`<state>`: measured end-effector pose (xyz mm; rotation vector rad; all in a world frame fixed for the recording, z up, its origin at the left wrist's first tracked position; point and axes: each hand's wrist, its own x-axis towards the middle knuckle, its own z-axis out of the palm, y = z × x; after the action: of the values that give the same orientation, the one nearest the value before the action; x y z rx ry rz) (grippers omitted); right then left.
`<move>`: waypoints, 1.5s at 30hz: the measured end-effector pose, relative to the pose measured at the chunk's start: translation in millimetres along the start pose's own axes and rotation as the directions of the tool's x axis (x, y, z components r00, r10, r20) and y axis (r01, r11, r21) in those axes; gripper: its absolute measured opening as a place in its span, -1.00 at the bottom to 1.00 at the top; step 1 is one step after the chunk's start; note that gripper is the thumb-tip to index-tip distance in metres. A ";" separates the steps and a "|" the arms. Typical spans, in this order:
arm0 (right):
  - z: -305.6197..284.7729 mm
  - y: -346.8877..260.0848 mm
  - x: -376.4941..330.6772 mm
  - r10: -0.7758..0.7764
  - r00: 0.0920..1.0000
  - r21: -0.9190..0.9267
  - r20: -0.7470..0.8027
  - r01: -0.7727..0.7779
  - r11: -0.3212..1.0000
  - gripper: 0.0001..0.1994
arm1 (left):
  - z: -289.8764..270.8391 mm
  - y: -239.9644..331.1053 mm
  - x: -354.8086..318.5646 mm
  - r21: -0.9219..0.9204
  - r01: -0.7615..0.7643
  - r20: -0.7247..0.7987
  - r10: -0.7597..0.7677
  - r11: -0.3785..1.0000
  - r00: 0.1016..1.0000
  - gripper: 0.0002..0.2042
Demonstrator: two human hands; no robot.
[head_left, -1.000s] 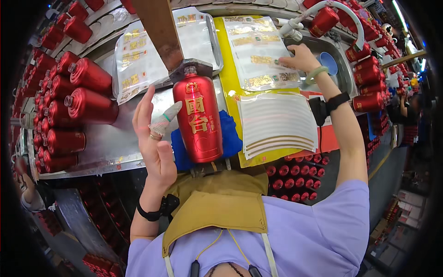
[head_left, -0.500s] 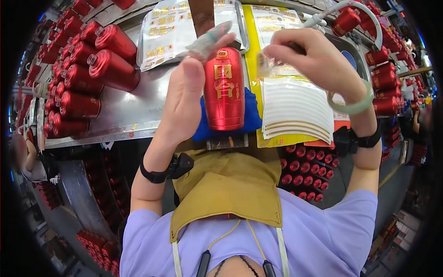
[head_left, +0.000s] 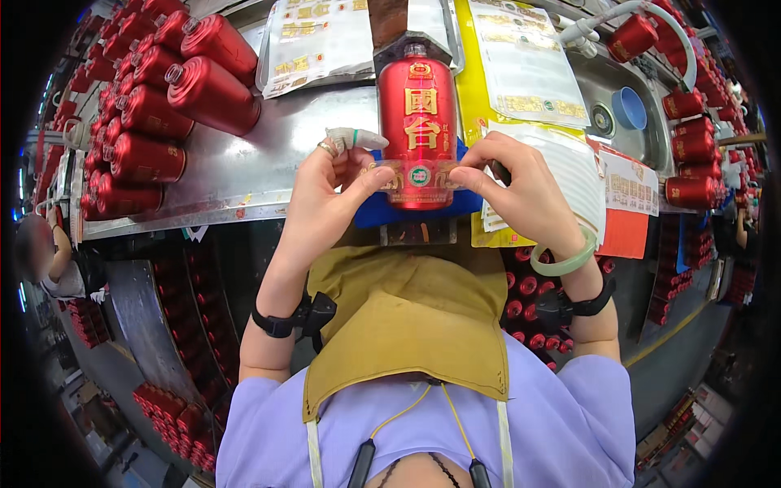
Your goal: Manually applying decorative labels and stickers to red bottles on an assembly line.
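A shiny red bottle with gold characters lies on a blue cloth in front of me, its neck pointing away. Across the lower part of the bottle is a clear label strip with gold print and a round green emblem. My left hand pinches the strip's left end between thumb and fingers; one finger wears a pale cover. At the other end, my right hand grips the strip by its right edge. Whether the strip touches the bottle all along, I cannot tell.
Many red bottles crowd the metal table on the left. Label sheets lie on yellow backing at right, beside white curved strips. Further right, a sink holds a blue bowl. A metal tray carries more sheets.
My right hand has come left and nearer with the label strip. My left hand has dropped from beside the bottle's neck to its lower end, and now holds the strip's other side.
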<state>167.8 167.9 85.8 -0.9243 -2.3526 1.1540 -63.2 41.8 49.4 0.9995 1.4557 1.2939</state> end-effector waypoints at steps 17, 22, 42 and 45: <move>22.8 19.6 -2.7 0.210 0.978 0.251 -0.020 -0.198 0.947 -0.80 | 4.5 -15.0 6.5 -0.253 0.089 -0.009 -0.094 0.963 0.995 -0.71; 21.5 19.5 -3.3 0.203 0.979 0.238 -0.014 -0.194 0.952 -0.79 | 5.8 -13.8 6.0 -0.253 0.096 -0.019 -0.105 0.963 0.994 -0.69; 22.4 19.7 -1.1 0.193 0.981 0.239 -0.030 -0.180 0.954 -0.79 | 6.3 -12.0 5.9 -0.247 0.107 -0.029 -0.118 0.963 0.993 -0.68; 21.0 17.7 -2.3 0.233 0.972 0.256 -0.009 -0.223 0.941 -0.80 | 8.5 -10.5 5.6 -0.266 0.122 -0.041 -0.137 0.956 0.990 -0.66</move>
<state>164.6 162.6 58.9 -1.1346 -2.0435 1.4720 -56.3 48.1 38.1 0.6848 1.3274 1.3872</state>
